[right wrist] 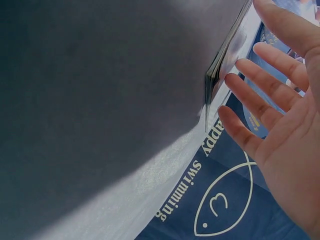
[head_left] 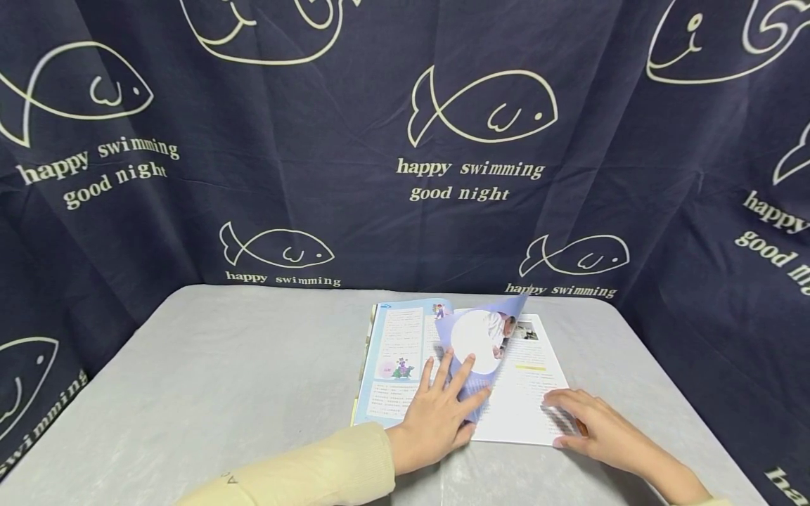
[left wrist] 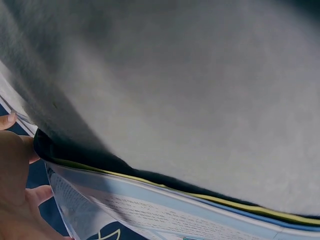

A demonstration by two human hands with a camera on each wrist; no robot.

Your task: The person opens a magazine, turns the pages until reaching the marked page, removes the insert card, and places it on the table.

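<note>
An open magazine lies on the table in the head view, its left page blue-edged and its right page mostly white with text. One purple page with a white oval and a photo stands partly raised near the middle, its far corner tilted up to the right. My left hand spreads its fingers over the lower part of that page. At the right page's outer edge, my right hand rests with loosely bent fingers. In the right wrist view, the fingers lie extended beside the magazine's edge.
A grey cloth covers the table. Behind it and along both sides hangs a dark blue curtain printed with white fish and lettering. The magazine's layered edge crosses the lower part of the left wrist view.
</note>
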